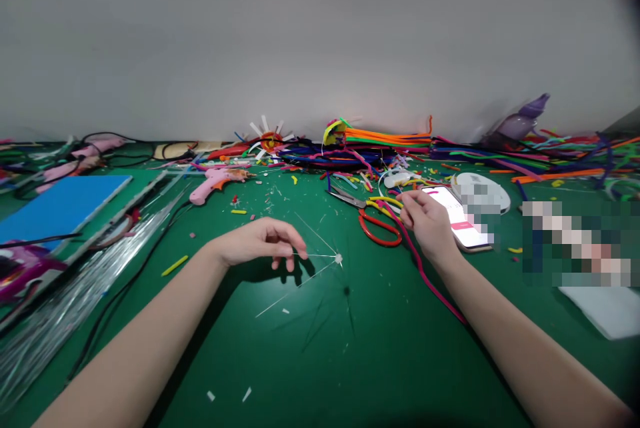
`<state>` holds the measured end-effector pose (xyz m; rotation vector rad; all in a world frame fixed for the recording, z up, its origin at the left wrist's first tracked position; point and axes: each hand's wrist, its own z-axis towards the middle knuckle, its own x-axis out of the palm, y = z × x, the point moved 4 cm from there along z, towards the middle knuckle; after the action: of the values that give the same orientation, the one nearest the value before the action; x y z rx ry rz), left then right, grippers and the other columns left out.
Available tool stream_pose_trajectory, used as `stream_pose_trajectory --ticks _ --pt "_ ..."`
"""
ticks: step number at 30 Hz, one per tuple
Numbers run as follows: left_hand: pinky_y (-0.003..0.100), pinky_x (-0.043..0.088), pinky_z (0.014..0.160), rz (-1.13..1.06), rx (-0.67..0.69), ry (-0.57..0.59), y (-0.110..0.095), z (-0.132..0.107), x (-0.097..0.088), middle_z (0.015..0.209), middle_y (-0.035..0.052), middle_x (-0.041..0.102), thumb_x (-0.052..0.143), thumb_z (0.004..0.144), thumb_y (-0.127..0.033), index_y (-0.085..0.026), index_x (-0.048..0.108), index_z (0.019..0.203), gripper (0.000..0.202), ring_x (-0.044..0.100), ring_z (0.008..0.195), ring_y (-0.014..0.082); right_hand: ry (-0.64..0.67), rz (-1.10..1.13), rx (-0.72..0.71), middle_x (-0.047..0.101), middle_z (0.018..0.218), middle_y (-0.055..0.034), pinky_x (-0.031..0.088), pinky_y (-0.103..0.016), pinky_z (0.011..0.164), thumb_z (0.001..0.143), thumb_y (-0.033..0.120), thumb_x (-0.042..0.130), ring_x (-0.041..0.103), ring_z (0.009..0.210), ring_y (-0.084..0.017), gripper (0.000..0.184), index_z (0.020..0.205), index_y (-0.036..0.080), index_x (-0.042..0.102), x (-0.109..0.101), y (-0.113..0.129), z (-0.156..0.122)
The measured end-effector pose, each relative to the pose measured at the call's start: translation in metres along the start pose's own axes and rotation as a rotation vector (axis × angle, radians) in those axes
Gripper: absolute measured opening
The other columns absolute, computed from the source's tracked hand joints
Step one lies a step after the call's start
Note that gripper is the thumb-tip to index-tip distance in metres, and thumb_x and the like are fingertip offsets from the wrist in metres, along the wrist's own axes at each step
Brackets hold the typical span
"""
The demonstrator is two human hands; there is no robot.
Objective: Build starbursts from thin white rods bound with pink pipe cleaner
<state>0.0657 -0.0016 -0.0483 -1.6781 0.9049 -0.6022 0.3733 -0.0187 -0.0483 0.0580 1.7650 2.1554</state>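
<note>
My left hand (267,245) is closed in a pinch on one leg of a thin wire frame. Its fine wires spread out from a small whitish blob (339,259) just above the green tabletop, casting thin shadows. My right hand (425,218) has its fingers pinched together at a magenta pipe cleaner (417,258), which trails down beside the forearm. The fingers partly hide the hold. Just left of that hand, scissors (380,227) with red and yellow handles lie with their blades pointing left. A phone (457,218) with a lit screen lies behind my right hand.
A pink glue gun (217,183) and its black cord lie left of centre. Clear plastic-looking strips (95,281) and a blue board (65,205) fill the left. Bundled pipe cleaners (390,138) line the wall. A white round object (480,193) sits beyond the phone.
</note>
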Motion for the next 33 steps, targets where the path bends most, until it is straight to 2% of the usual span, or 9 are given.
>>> stream_pose_trajectory --ticks 3,8,11,14,16,18,21,25,33 --pt "0.02 0.046 0.048 0.169 -0.04 -0.14 -0.001 -0.009 -0.027 0.093 0.0075 0.072 0.066 0.074 -0.037 -0.025 0.07 0.088 0.02 0.067 0.066 0.0152 0.013 -0.01 -0.005 0.042 0.045 0.007 0.021 -0.023 0.043 0.086 0.042 0.054 0.032 0.041 -0.006 0.025 0.085 0.018 0.059 0.001 0.0 -0.001" --pt "0.024 0.052 0.066 0.368 0.035 -0.524 -0.006 -0.017 -0.061 0.088 0.0049 0.072 0.061 0.078 -0.039 -0.023 0.067 0.096 0.025 0.066 0.072 0.0155 0.041 0.009 -0.029 0.042 0.046 0.0073 0.023 -0.023 0.044 0.088 0.04 0.052 0.033 0.042 -0.007 0.022 0.085 0.019 0.057 0.003 0.007 -0.003" --pt "0.023 0.05 0.062 0.438 0.153 -0.714 -0.027 -0.018 -0.05 0.083 0.0038 0.07 0.056 0.082 -0.039 -0.021 0.067 0.09 0.023 0.063 0.067 0.0141 0.1 0.011 -0.05 0.042 0.046 0.0075 0.026 -0.023 0.045 0.089 0.04 0.049 0.035 0.043 -0.007 0.021 0.087 0.02 0.056 0.009 0.015 -0.008" --pt "0.02 0.044 0.052 0.46 0.241 -0.852 -0.056 -0.023 -0.014 0.073 0.0018 0.066 0.056 0.082 -0.034 -0.02 0.067 0.082 0.018 0.055 0.057 0.0109 0.168 0.027 -0.061 0.045 0.047 0.0074 0.028 -0.023 0.046 0.092 0.04 0.045 0.036 0.044 -0.008 0.02 0.09 0.021 0.053 0.021 0.024 -0.019" --pt "0.02 0.042 0.049 0.38 0.217 -0.772 -0.071 -0.023 0.018 0.072 0.0015 0.066 0.058 0.081 -0.032 -0.019 0.068 0.084 0.017 0.054 0.056 0.0105 0.207 0.048 -0.061 0.045 0.048 0.0077 0.029 -0.023 0.047 0.093 0.039 0.042 0.037 0.044 -0.009 0.02 0.091 0.021 0.051 0.031 0.032 -0.03" --pt "0.021 0.045 0.051 0.209 0.17 -0.588 -0.078 -0.02 0.051 0.073 0.0006 0.066 0.058 0.082 -0.032 -0.019 0.066 0.094 0.02 0.054 0.054 0.0097 0.254 0.077 -0.072 0.045 0.049 0.0077 0.031 -0.023 0.05 0.095 0.037 0.04 0.038 0.047 -0.008 0.018 0.091 0.022 0.049 0.042 0.042 -0.043" --pt "0.022 0.047 0.055 0.087 0.201 -0.53 -0.085 -0.017 0.08 0.082 0.0022 0.068 0.059 0.082 -0.034 -0.018 0.065 0.101 0.025 0.055 0.058 0.0096 0.321 0.171 -0.068 0.042 0.049 0.0085 0.03 -0.022 0.047 0.095 0.036 0.04 0.037 0.046 -0.008 0.017 0.093 0.022 0.049 0.056 0.054 -0.063" --pt "0.02 0.046 0.056 0.067 0.267 -0.588 -0.086 -0.009 0.085 0.085 0.0014 0.067 0.06 0.083 -0.034 -0.019 0.064 0.108 0.029 0.053 0.06 0.0081 0.387 0.231 -0.042 0.04 0.052 0.0085 0.027 -0.02 0.044 0.095 0.036 0.041 0.035 0.046 -0.007 0.016 0.094 0.022 0.05 0.065 0.061 -0.081" --pt "0.019 0.044 0.054 0.025 0.347 -0.659 -0.084 -0.001 0.083 0.064 -0.0013 0.061 0.056 0.087 -0.03 -0.015 0.067 0.08 0.02 0.051 0.055 0.0069 0.424 0.165 -0.04 0.042 0.057 0.007 0.031 -0.021 0.048 0.094 0.035 0.043 0.039 0.05 -0.007 0.017 0.091 0.021 0.051 0.069 0.053 -0.084"
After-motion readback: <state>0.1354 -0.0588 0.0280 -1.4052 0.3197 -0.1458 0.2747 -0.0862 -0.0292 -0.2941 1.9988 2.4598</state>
